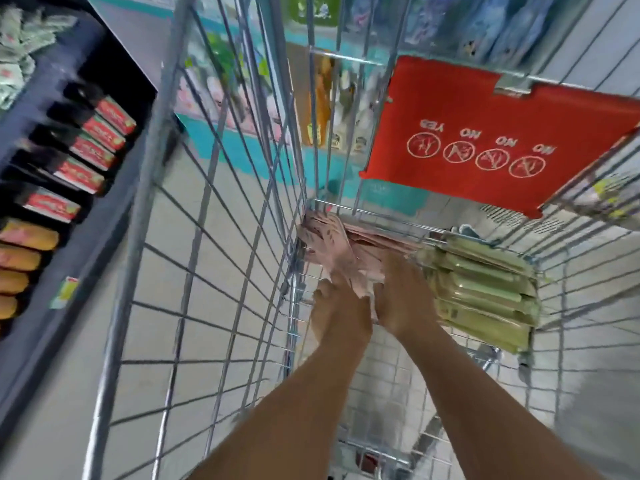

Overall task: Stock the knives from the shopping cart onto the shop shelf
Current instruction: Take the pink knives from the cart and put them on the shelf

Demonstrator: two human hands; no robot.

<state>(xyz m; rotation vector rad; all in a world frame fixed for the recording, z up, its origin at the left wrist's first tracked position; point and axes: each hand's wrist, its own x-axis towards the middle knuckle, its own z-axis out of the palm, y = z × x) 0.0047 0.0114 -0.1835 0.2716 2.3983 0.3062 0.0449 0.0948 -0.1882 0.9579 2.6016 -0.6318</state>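
Observation:
Both my arms reach down into the wire shopping cart [221, 216]. At its far end lies a stack of pink knife packs [332, 244], and a stack of green knife packs [485, 296] lies to the right of it. My left hand [341, 313] grips the near end of the pink packs from the left. My right hand [403, 292] lies on their right side, fingers over the top. The image is blurred, so the exact finger positions are unclear.
A dark shop shelf [69, 209] on the left holds red-labelled boxes [86, 150] and orange packs [24, 251]. A red child-seat flap [485, 133] hangs at the cart's far end. Tiled floor shows through the wire mesh.

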